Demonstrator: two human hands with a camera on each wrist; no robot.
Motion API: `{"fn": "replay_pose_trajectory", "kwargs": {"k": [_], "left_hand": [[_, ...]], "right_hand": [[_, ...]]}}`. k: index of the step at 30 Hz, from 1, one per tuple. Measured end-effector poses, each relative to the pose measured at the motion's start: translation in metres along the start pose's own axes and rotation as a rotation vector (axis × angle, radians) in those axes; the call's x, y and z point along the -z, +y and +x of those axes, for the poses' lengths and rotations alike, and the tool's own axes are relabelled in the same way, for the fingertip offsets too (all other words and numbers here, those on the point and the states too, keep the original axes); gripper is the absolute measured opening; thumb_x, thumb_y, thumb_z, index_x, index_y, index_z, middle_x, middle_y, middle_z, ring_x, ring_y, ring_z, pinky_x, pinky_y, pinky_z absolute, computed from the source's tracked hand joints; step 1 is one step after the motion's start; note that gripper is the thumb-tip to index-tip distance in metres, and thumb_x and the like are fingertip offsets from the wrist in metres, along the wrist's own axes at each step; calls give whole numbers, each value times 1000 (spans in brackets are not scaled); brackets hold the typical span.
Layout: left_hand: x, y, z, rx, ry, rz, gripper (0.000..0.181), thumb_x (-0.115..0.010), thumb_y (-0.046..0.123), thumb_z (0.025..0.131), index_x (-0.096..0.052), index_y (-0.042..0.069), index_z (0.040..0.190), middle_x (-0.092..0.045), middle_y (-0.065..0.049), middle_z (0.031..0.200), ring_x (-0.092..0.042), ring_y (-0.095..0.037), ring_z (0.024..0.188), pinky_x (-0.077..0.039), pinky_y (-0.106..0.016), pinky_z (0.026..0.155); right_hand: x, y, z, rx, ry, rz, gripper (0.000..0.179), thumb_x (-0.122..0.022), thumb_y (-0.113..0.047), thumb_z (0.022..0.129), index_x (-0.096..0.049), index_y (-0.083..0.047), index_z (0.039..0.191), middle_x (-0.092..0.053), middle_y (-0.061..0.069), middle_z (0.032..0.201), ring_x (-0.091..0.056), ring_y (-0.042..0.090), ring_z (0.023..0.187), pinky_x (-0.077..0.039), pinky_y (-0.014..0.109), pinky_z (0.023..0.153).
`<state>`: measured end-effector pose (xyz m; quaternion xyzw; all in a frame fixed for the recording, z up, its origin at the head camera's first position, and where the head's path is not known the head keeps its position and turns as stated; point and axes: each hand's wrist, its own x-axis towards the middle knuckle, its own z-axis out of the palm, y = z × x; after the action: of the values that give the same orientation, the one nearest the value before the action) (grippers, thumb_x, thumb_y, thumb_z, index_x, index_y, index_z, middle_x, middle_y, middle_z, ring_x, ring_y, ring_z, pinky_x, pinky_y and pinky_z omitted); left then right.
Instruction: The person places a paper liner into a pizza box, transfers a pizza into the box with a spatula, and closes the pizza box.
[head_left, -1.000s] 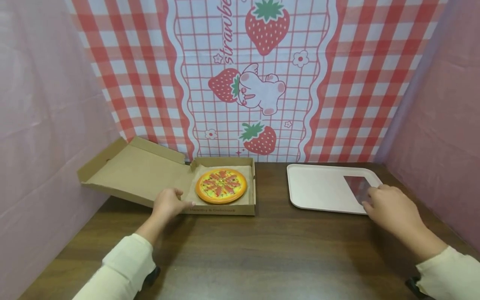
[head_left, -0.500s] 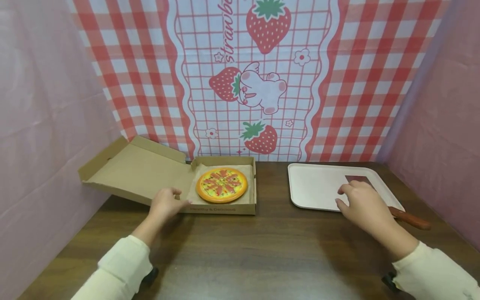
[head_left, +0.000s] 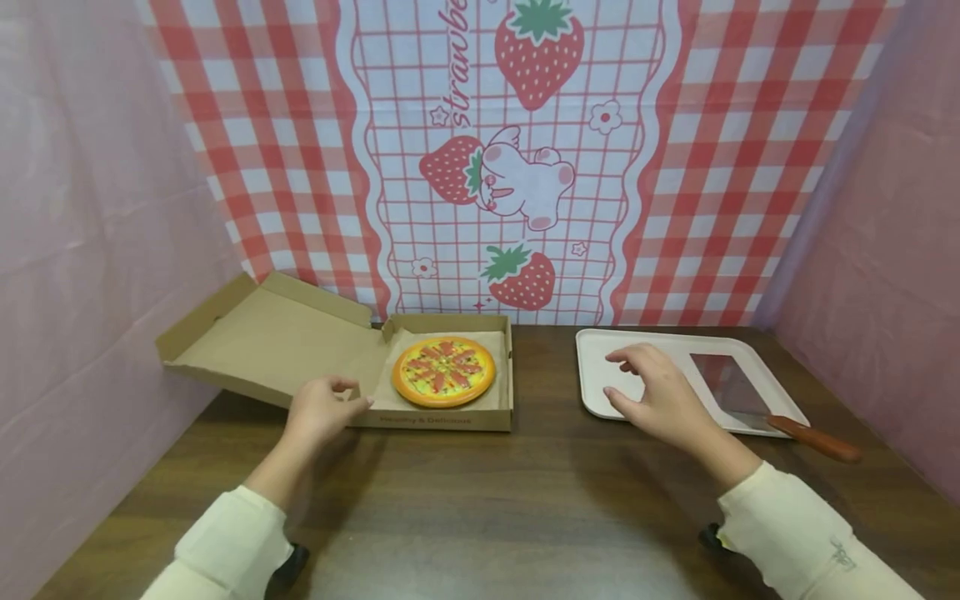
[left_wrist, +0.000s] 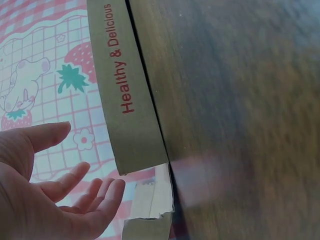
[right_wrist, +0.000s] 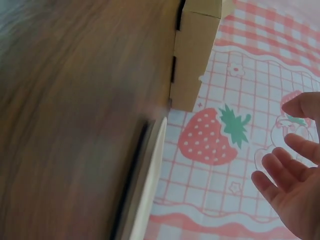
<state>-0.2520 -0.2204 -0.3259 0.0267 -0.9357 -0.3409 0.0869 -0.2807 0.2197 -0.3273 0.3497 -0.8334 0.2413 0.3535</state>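
A toy-like pizza (head_left: 444, 372) with an orange crust lies on brown paper in an opened cardboard pizza box (head_left: 442, 420). My left hand (head_left: 321, 410) hovers at the box's front left, fingers loosely bent and holding nothing; the left wrist view shows that hand (left_wrist: 65, 195) near the box wall (left_wrist: 120, 75). Over the front left part of a white tray (head_left: 600, 392), my right hand (head_left: 660, 396) is spread and holds nothing. A flat-bladed spatula (head_left: 723, 383) lies on the tray, its wooden handle (head_left: 813, 437) sticking out past the front right rim.
The box lid (head_left: 285, 342) is folded out to the left, leaning up toward the pink side curtain (head_left: 97, 250). A checked strawberry cloth (head_left: 517, 192) hangs behind the brown wooden table (head_left: 480, 508). Another pink curtain (head_left: 885, 267) stands at the right.
My right hand has let go of the spatula and moved left across the tray. The spatula now lies there by itself. My left hand has shifted slightly left, away from the box's front wall.
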Motion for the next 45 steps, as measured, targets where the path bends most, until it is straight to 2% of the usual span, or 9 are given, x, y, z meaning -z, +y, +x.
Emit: {"fn": "replay_pose_trajectory", "kwargs": {"k": [10,19,23,29,33,36,39,42,45], "left_hand": [[3,-1,-9,45,7,-190,49,-74,21,86,-60,-8,122,-58,-28,126,-57,-44,114,-50,-49,93],[3,-4,-19,146,-11,-352,51,-72,18,87,-56,-10,126,-52,-30,132,-49,-43,122,-44,-50,101],[3,-4,-21,194,7,-430,49,-70,18,88,-55,-10,126,-51,-30,133,-51,-39,118,-47,-45,96],[5,-8,-25,244,2,-518,47,-69,15,91,-53,-10,128,-48,-27,134,-54,-31,111,-54,-31,85],[8,-11,-28,273,-4,-603,48,-66,12,92,-49,-11,131,-44,-27,137,-52,-31,116,-54,-27,86],[10,-15,-30,305,10,-691,47,-65,9,93,-47,-12,131,-44,-24,135,-56,-24,108,-55,-26,86],[13,-20,-29,360,58,-769,47,-65,5,91,-45,-11,130,-45,-18,130,-55,-14,101,-55,-21,81],[18,-25,-28,407,115,-829,60,-65,4,91,-34,-9,141,-35,-22,141,-49,-22,120,-54,-19,81],[26,-30,-26,452,163,-867,83,-65,7,91,-10,-4,152,-7,-25,156,-25,-33,141,-51,-24,92]], "right_hand": [[-28,-2,10,-52,-73,158,45,-78,-1,72,-59,6,112,-58,18,109,-58,29,92,-55,50,74],[-45,-10,17,-113,-141,213,48,-79,-2,76,-58,6,118,-57,19,114,-58,32,98,-55,50,79],[-52,-15,22,-167,-169,224,47,-78,-3,78,-58,7,119,-57,21,114,-58,35,100,-55,51,80],[-63,-20,28,-375,-241,233,44,-74,-8,83,-57,7,121,-57,24,114,-59,39,101,-54,50,83],[-72,-20,35,-541,-311,304,42,-70,-11,87,-56,7,123,-59,25,117,-61,37,102,-53,48,86],[-81,-19,41,-639,-348,373,43,-67,-12,89,-55,10,124,-59,28,121,-61,37,104,-54,46,86],[-91,-16,46,-744,-374,500,45,-64,-10,91,-51,12,128,-54,31,127,-58,40,110,-55,44,87],[-102,-14,51,-843,-395,644,49,-60,-8,93,-45,16,132,-49,34,131,-56,42,113,-55,43,88],[-112,-11,55,-934,-396,762,51,-58,-8,93,-41,17,135,-51,32,130,-59,39,108,-54,44,90]]}}
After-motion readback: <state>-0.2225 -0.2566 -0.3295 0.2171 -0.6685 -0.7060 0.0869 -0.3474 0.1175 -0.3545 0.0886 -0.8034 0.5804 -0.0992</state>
